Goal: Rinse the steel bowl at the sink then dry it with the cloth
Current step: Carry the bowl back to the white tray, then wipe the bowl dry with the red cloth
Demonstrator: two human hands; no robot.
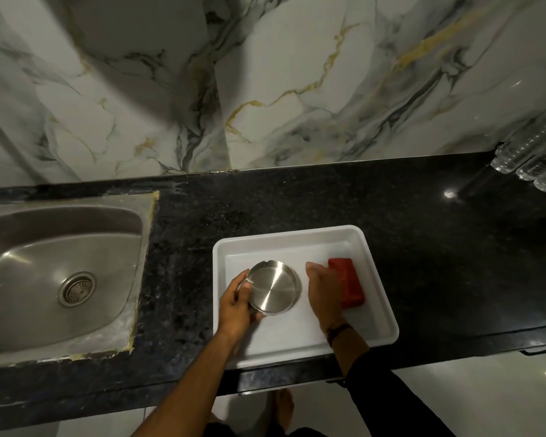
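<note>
A small round steel bowl [273, 288] is tilted up inside a white plastic tray [379, 279] on the black counter. My left hand [237, 302] grips the bowl's left rim, thumb on the inside. A folded red cloth [347, 283] lies in the tray to the right of the bowl. My right hand [323, 293] hovers open between bowl and cloth, its fingers extended and covering the cloth's left edge; I cannot tell whether it touches the cloth. The steel sink [57, 272] with its round drain sits to the left, sunk into the counter.
Clear plastic bottles [530, 152] stand at the counter's far right against the marble wall. The black granite counter [438, 231] runs between sink and bottles. A pipe shows at the far left wall. My bare feet are on the floor below the counter edge.
</note>
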